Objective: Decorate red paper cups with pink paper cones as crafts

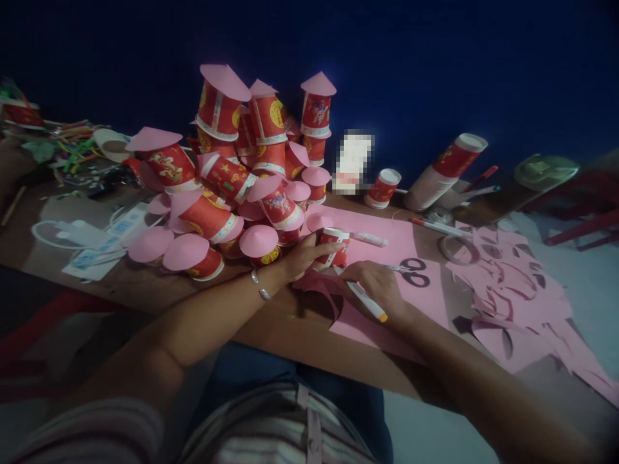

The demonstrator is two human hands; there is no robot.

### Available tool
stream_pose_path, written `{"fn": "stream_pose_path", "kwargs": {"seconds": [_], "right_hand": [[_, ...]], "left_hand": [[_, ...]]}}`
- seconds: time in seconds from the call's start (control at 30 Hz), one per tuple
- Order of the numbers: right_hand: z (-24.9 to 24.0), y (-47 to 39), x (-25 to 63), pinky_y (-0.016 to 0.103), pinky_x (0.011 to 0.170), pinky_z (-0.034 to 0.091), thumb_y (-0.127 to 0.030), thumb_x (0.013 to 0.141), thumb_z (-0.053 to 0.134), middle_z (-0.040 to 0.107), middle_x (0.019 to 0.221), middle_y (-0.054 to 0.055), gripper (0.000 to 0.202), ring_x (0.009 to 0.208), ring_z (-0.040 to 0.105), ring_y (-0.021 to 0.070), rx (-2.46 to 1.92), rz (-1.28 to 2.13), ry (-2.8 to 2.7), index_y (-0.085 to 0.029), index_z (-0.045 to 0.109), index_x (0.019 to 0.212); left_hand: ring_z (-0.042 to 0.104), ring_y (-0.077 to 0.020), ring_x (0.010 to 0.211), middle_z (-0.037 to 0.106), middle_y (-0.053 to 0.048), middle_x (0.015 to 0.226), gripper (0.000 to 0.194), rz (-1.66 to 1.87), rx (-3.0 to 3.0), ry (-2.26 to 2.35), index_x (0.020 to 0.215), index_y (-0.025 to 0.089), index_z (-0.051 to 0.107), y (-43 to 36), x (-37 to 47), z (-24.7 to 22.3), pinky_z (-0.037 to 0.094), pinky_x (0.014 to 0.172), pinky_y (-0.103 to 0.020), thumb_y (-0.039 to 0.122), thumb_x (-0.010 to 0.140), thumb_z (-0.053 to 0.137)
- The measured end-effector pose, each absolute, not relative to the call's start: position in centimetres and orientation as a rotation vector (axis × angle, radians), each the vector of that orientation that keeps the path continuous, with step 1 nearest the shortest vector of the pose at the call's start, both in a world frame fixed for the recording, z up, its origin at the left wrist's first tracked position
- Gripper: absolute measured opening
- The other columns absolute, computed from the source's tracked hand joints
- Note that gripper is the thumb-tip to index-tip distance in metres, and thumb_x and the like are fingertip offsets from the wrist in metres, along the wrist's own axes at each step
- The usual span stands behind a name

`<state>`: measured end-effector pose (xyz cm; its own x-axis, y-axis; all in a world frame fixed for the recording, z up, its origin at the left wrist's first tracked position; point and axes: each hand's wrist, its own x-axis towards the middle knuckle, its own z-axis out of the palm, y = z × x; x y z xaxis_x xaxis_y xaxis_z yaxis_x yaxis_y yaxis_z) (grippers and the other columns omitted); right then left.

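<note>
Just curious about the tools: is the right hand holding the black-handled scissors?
No, the scissors lie on pink paper; the right hand holds a white pen-like tool.

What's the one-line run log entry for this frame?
left hand: holds cup | right hand: holds pen | scissors: on pink sheet | coned cups: piled at left

From the middle of the view, a white power strip (120, 227) lies at nine o'clock, a tangle of coloured cords (75, 151) towards ten. A dark blue backdrop (411, 58) fills twelve; a bright pixelated rectangle (354, 154) stands at one, a container with a greenish top (544, 171) near three.
</note>
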<state>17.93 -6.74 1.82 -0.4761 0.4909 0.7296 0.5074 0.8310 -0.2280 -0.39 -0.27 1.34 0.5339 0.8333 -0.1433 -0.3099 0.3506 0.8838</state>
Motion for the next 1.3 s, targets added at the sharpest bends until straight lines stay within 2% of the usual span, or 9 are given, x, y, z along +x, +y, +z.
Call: {"fn": "stream_pose_path", "kwargs": {"seconds": [0.43,0.7,0.87,1.03,1.3], "right_hand": [[2.23,-6.71,17.92,0.027,0.060,0.047,-0.012,0.090,0.060,0.069,0.074,0.002,0.009,0.064,0.063,0.0161,-0.775,-0.102,-2.111,-0.021,0.059,0.093],[2.37,-6.75,17.84,0.028,0.059,0.047,-0.012,0.089,0.062,0.067,0.070,0.001,0.009,0.061,0.060,0.0157,-0.762,-0.101,-2.098,-0.021,0.058,0.088],[2.29,-6.75,17.89,0.028,0.060,0.048,-0.013,0.090,0.061,0.067,0.070,0.002,0.009,0.062,0.060,0.0159,-0.745,-0.119,-2.111,-0.021,0.057,0.088],[2.25,-6.78,17.91,0.028,0.060,0.048,-0.012,0.090,0.063,0.067,0.072,0.002,0.009,0.063,0.061,0.0163,-0.747,-0.107,-2.125,-0.020,0.058,0.089],[2.14,-6.60,17.99,0.030,0.067,0.052,-0.015,0.095,0.061,0.069,0.079,0.004,0.003,0.072,0.065,0.0172,-0.723,-0.060,-2.120,-0.018,0.062,0.096]], "left_hand": [[0.060,-0.0098,0.064,0.065,0.001,0.074,0.042,0.843,0.890,0.632,0.097,0.013,0.065,-0.30,-0.26,1.36,0.050,0.064,-0.024,0.037,0.070,0.087],[0.064,-0.0134,0.070,0.068,-0.001,0.079,0.043,0.825,0.880,0.620,0.102,0.014,0.068,-0.21,-0.34,1.12,0.053,0.070,-0.028,0.037,0.072,0.086],[0.064,-0.0130,0.069,0.068,-0.002,0.080,0.046,0.837,0.879,0.611,0.107,0.012,0.069,-0.14,-0.34,1.01,0.053,0.069,-0.027,0.036,0.072,0.086],[0.062,-0.0117,0.065,0.067,-0.001,0.075,0.042,0.813,0.879,0.582,0.106,0.014,0.069,-0.17,-0.44,0.99,0.052,0.065,-0.026,0.036,0.074,0.084],[0.062,-0.0113,0.065,0.068,-0.002,0.076,0.035,0.826,0.909,0.577,0.096,0.013,0.068,-0.10,-0.48,0.91,0.050,0.065,-0.024,0.036,0.075,0.084]]}}
